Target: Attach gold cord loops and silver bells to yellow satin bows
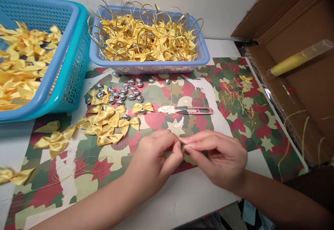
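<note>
My left hand [159, 155] and my right hand [217, 157] meet fingertip to fingertip above the patterned sheet. Each is pinched closed on something too small to make out. Just beyond them lie pink thread snips [195, 110] with dark blades pointing left. A yellow bow [148, 107] with a silver bell on it rests left of the snips, beside a loop of thin thread [163, 113]. Loose yellow bows [104, 122] are heaped farther left, and several silver bells [127, 90] lie behind them.
A blue basket [156, 63] at the back holds bows with gold wire loops rising above its rim. Stacked baskets [74, 63] with more bows stand at left. Thread scraps [237, 94] lie at right, near a cardboard box [281, 94] with a clear-ended yellow tube [300, 57].
</note>
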The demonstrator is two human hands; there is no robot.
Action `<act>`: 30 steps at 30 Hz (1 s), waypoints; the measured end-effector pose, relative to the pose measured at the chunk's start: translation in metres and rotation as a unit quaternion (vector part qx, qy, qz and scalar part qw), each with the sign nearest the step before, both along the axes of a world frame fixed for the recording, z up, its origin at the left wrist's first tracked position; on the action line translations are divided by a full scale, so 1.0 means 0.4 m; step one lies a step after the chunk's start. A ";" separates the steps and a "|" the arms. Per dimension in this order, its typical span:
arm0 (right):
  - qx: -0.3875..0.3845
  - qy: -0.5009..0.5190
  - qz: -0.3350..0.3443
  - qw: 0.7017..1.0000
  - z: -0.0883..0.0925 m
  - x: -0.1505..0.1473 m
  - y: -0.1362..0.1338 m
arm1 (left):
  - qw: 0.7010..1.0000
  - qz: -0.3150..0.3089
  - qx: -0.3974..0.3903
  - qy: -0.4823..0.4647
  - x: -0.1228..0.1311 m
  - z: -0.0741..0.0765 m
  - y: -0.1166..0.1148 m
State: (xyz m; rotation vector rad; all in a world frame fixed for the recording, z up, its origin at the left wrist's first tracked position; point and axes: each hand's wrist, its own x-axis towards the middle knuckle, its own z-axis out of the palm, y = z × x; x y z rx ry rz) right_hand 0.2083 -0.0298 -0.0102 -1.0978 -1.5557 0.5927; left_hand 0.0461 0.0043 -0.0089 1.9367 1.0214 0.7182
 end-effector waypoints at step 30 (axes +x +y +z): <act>-0.121 0.139 -0.047 0.982 -0.008 -0.002 0.003 | 0.993 0.068 0.063 -0.067 -0.025 0.001 0.004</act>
